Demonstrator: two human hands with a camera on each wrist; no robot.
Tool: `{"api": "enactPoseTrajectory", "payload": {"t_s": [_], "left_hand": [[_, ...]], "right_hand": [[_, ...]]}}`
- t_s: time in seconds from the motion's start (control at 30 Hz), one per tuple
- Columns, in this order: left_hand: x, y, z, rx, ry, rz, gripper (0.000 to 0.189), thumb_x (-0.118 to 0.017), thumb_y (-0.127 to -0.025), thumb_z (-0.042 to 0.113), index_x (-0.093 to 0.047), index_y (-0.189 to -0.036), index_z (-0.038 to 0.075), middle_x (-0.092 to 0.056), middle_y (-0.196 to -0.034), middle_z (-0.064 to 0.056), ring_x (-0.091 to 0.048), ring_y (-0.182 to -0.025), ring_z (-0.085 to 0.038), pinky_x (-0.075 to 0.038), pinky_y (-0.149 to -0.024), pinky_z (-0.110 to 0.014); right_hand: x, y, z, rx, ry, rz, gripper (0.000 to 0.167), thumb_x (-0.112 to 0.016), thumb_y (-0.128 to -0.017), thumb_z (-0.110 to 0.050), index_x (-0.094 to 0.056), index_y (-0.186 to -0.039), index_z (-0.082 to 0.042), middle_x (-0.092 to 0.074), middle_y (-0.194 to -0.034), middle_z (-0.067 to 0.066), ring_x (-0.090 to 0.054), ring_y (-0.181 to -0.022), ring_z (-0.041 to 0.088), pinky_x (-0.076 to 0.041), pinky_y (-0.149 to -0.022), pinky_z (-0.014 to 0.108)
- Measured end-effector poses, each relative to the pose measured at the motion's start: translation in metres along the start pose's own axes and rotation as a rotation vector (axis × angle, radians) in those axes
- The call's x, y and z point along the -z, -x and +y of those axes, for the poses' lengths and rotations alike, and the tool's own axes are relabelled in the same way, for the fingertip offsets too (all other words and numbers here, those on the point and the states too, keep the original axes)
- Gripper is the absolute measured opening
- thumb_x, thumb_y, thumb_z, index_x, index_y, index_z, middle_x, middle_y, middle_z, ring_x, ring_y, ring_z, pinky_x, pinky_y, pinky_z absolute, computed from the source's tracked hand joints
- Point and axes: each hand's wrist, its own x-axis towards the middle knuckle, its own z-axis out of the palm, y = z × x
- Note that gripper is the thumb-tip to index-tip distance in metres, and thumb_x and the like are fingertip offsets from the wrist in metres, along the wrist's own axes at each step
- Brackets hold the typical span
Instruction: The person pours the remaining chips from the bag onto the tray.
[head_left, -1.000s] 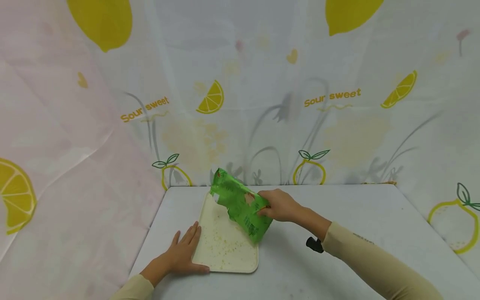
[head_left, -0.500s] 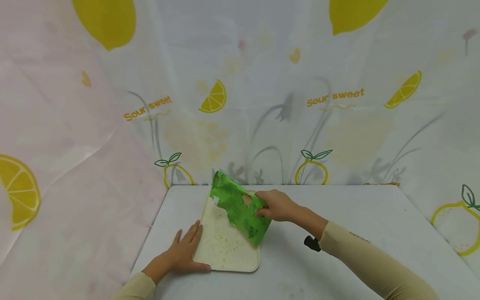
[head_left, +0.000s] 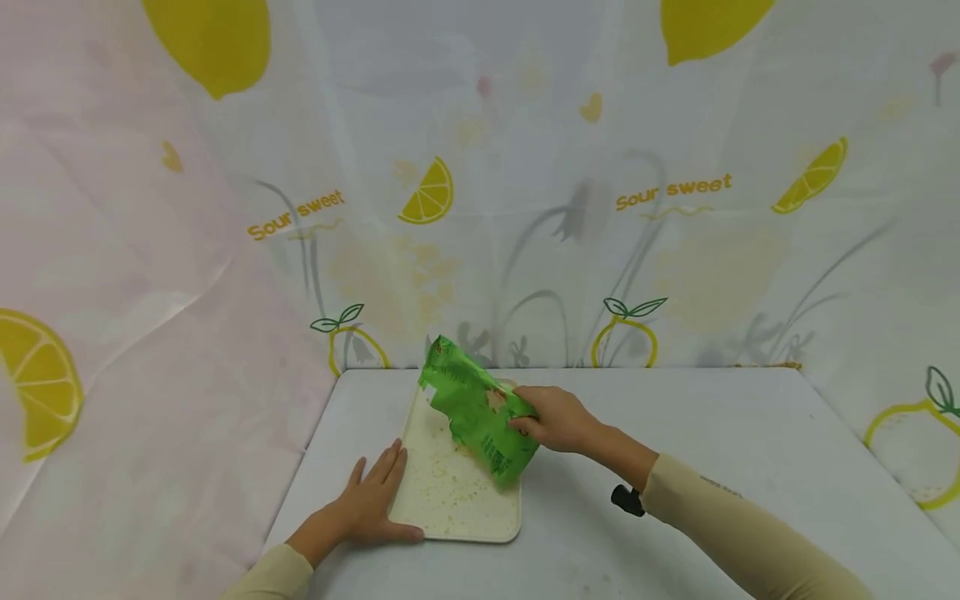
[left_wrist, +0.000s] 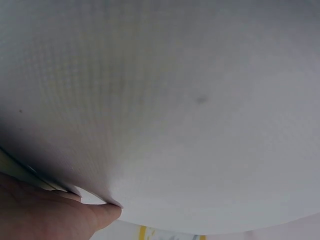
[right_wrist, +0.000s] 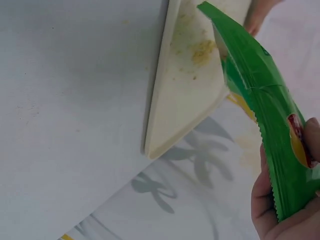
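My right hand [head_left: 558, 419] grips the right end of a green snack bag [head_left: 480, 408], thumb on one face and fingers behind. The bag is torn along its lower left side and slants over a cream tray [head_left: 487, 521]. In the right wrist view, the bag's mouth hangs over the tray, and a small heap of yellowish crumbs [right_wrist: 202, 52] lies on it. More crumbs [head_left: 450, 492] are scattered across the tray's near half. My left hand [head_left: 369, 500] rests at the tray's near left corner, fingers along the left side, thumb at the front edge.
The tray lies on a white table [head_left: 645, 533], which ends at a lemon-printed curtain [head_left: 525, 208] at the back. Another hanging sheet [head_left: 150, 333] stands close along the left side. A black wrist device [head_left: 627, 500] sticks out below the right sleeve.
The bag has shifted a little, its lower end moving slightly left and up. A few brownish crumbs now show on the tray just below its torn side. The left hand stays against the tray.
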Motion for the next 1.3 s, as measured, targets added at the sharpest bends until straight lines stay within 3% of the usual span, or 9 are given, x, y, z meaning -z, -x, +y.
{"api": "enactPoseTrajectory", "payload": {"t_s": [0.07,0.23,0.3,0.6,0.87,1.13,1.3], "left_hand": [[0.0,-0.001,0.0,0.006,-0.005,-0.008,0.132,-0.063,-0.07,0.083,-0.013,-0.156,-0.004,-0.006,-0.165,-0.024,-0.015,-0.151,-0.042,-0.008,-0.113,-0.071],[-0.002,-0.003,-0.001,0.015,-0.026,-0.024,0.133,-0.061,-0.069,0.085,-0.013,-0.156,-0.004,-0.006,-0.165,-0.023,-0.015,-0.151,-0.04,-0.01,-0.113,-0.07],[-0.002,-0.003,-0.002,0.017,-0.026,-0.026,0.133,-0.062,-0.069,0.085,-0.014,-0.156,-0.004,-0.006,-0.165,-0.024,-0.015,-0.151,-0.04,-0.01,-0.113,-0.071],[-0.001,-0.005,0.0,0.027,-0.019,-0.043,0.134,-0.059,-0.069,0.087,-0.011,-0.158,-0.001,-0.003,-0.166,-0.021,-0.012,-0.153,-0.038,-0.006,-0.114,-0.069],[0.001,-0.003,0.001,0.024,-0.021,-0.025,0.134,-0.061,-0.069,0.085,-0.013,-0.157,-0.003,-0.005,-0.165,-0.023,-0.014,-0.152,-0.039,-0.008,-0.114,-0.07],[0.001,-0.003,0.001,0.027,-0.027,-0.029,0.133,-0.06,-0.069,0.086,-0.013,-0.157,-0.002,-0.005,-0.165,-0.022,-0.013,-0.152,-0.038,-0.008,-0.113,-0.07],[0.0,-0.002,0.001,0.026,-0.021,-0.018,0.134,-0.06,-0.068,0.087,-0.014,-0.157,-0.003,-0.005,-0.165,-0.023,-0.014,-0.152,-0.039,-0.008,-0.113,-0.071]], "right_hand": [[-0.001,0.001,0.0,-0.003,-0.002,0.034,0.018,-0.069,-0.093,-0.025,-0.055,-0.087,-0.018,-0.051,-0.067,-0.011,-0.041,-0.056,0.001,-0.033,-0.051,0.02],[-0.001,0.001,0.0,0.01,-0.028,0.234,0.01,-0.07,-0.092,-0.02,-0.061,-0.092,-0.015,-0.054,-0.07,-0.008,-0.043,-0.057,0.002,-0.037,-0.052,0.022],[-0.004,0.002,-0.001,0.013,-0.033,0.265,0.01,-0.07,-0.092,-0.019,-0.061,-0.091,-0.016,-0.053,-0.07,-0.008,-0.043,-0.057,0.002,-0.037,-0.052,0.021],[-0.013,0.004,0.005,-0.028,0.045,0.15,0.021,-0.07,-0.093,-0.023,-0.053,-0.082,-0.019,-0.048,-0.067,-0.01,-0.04,-0.056,0.001,-0.035,-0.051,0.02],[-0.012,0.005,0.004,-0.011,-0.026,0.316,0.008,-0.069,-0.093,-0.018,-0.063,-0.097,-0.014,-0.054,-0.073,-0.009,-0.044,-0.058,0.001,-0.039,-0.053,0.021],[-0.023,0.011,0.006,-0.022,0.006,0.21,0.01,-0.068,-0.094,-0.022,-0.061,-0.095,-0.015,-0.053,-0.074,-0.011,-0.043,-0.059,0.0,-0.038,-0.053,0.019],[-0.02,0.009,0.005,-0.027,-0.026,0.3,0.01,-0.07,-0.092,-0.018,-0.062,-0.095,-0.014,-0.053,-0.072,-0.01,-0.043,-0.058,0.001,-0.037,-0.052,0.021]]}}
